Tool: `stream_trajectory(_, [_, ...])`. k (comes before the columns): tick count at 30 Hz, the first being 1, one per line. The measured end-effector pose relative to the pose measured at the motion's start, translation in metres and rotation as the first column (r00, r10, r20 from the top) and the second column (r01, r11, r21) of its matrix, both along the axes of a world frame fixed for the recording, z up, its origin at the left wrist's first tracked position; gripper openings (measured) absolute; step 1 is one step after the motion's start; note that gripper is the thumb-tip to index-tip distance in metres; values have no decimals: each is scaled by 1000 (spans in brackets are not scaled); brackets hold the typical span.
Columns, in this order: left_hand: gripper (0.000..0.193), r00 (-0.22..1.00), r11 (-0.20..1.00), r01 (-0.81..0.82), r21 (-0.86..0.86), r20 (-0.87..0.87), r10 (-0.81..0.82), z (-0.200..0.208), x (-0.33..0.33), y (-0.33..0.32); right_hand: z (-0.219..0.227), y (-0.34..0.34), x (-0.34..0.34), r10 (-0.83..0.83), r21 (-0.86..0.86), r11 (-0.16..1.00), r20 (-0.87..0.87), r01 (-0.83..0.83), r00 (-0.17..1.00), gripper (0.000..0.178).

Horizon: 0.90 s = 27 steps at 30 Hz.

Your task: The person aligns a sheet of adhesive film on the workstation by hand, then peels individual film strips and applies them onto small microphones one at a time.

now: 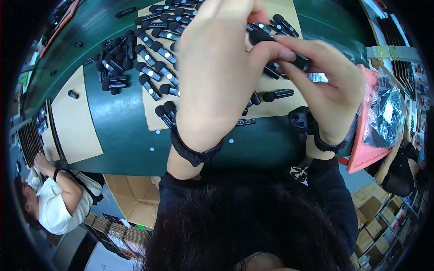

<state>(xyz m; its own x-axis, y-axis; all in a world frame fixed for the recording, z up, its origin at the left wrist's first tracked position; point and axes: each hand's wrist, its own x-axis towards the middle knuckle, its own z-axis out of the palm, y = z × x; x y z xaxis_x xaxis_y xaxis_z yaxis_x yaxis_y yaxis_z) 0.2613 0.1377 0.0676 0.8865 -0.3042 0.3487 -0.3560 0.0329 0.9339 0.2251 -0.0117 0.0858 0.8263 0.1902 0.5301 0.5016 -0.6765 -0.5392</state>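
Observation:
Both my hands meet above a cardboard sheet [152,118] covered with small black clip-on microphones with round foam tips, many bearing a white dot. My right hand [332,74] pinches one black microphone [302,62] between thumb and fingers. The thumb of my left hand [217,74] presses against the same microphone, near its dark foam tip [260,37]; the other left fingers are partly hidden at the top edge. Just below the hands, a single microphone [278,94] lies on the sheet.
A pile of microphones [115,63] sits left on the green table [120,140]. Further left is another cardboard piece [74,122]. A pink tray [359,149] with a plastic bag [384,113] stands right. An open carton [135,198] is below; a co-worker [68,198] works at left.

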Motion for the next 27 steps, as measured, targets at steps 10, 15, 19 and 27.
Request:
stream_trajectory(10, [17,929,942,333,45,-189,-319,10,14,9,9,-9,0,196,451,890,-246,-67,949,26])
stream_trajectory(15, [17,995,977,-19,214,99,-2,0,12,0,1,-1,3,59,164,986,-145,-35,988,23])
stream_trajectory(19, [18,986,966,-72,248,162,32,1,9,-2,4,-7,5,45,82,996,-101,-36,994,23])
stream_trajectory(27, [35,949,952,-274,134,196,246,-4,12,-4,-20,-86,128,40,342,932,-426,120,904,16])
